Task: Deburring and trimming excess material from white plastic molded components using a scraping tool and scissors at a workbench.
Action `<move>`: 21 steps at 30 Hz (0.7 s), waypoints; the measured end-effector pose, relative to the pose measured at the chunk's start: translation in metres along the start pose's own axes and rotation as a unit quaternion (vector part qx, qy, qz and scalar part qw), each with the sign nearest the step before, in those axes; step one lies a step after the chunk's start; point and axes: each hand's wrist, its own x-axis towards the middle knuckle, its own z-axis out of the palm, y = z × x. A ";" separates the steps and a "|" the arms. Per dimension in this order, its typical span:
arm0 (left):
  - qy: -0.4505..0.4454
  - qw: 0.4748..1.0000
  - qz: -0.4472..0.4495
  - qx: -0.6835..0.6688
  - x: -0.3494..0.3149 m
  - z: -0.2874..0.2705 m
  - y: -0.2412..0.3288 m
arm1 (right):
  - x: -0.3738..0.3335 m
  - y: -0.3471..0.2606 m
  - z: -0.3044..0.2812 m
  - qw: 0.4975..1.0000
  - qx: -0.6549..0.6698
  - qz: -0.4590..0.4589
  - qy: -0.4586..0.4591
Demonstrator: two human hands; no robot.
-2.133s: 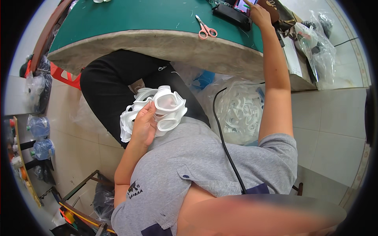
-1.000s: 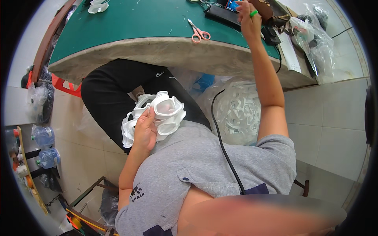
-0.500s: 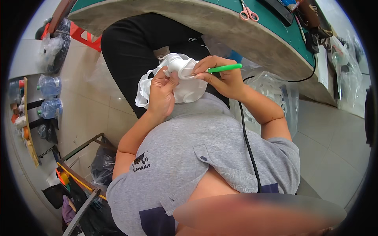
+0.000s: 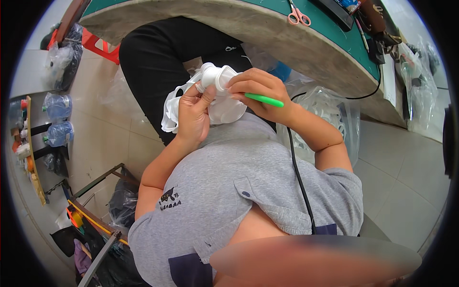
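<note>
Over my lap is a white moulded plastic part (image 4: 226,111) with round openings and a short tube-like neck. My left hand (image 4: 193,111) is closed on it, thumb and fingers pinching near the neck. My right hand (image 4: 266,92) grips a slim tool with a bright green handle (image 4: 264,100), whose handle end points right and slightly down. The tool's working tip is hidden behind my fingers. My right fingertips are at the rim of the neck, touching or nearly touching it.
Ahead stands a table with a green top (image 4: 267,7) and a grey curved edge (image 4: 229,19). Pink-handled scissors (image 4: 299,18) lie on it. A clear plastic bag of white parts (image 4: 325,119) sits right of my lap; a black cable (image 4: 299,167) runs down my shirt. Blue water jugs (image 4: 58,105) stand left.
My right hand has turned over the tool, so its green handle has swung from pointing up-right to down-right. The tool's thin tip showed earlier and is now covered. My left hand keeps its hold.
</note>
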 end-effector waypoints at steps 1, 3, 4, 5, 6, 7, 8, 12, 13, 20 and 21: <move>0.000 1.000 0.001 0.001 0.000 0.000 -0.002 | 0.000 0.001 0.001 1.000 0.000 -0.001 0.001; 0.003 0.999 0.036 0.028 0.000 -0.002 -0.006 | -0.001 0.005 0.004 0.992 -0.106 -0.060 -0.017; 0.002 0.999 0.035 0.028 0.001 -0.003 -0.006 | -0.001 0.003 0.004 0.992 -0.110 -0.059 -0.021; -0.001 0.998 0.046 0.030 0.001 -0.003 -0.007 | -0.001 0.004 0.003 0.992 -0.111 -0.059 -0.020; -0.004 0.998 0.056 0.032 0.001 -0.003 -0.007 | -0.003 0.009 0.002 0.990 -0.119 -0.072 0.011; -0.004 0.998 0.057 0.032 0.001 -0.003 -0.005 | -0.004 0.015 0.001 0.988 -0.125 -0.085 0.042; -0.011 0.998 0.060 0.024 0.000 -0.002 -0.003 | -0.003 0.024 -0.006 0.989 -0.105 -0.074 0.075; -0.039 0.994 0.075 -0.064 0.003 -0.017 0.000 | -0.002 0.068 -0.048 0.950 -0.193 0.000 0.247; -0.042 0.991 0.084 -0.096 0.006 -0.027 0.001 | -0.006 0.079 -0.064 0.935 -0.214 0.049 0.278; -0.098 0.970 0.116 -0.190 0.008 -0.027 0.020 | -0.019 0.080 -0.099 0.888 -0.154 0.217 0.376; -0.098 0.970 0.115 -0.190 0.007 -0.024 0.020 | -0.019 0.078 -0.094 0.887 -0.154 0.218 0.377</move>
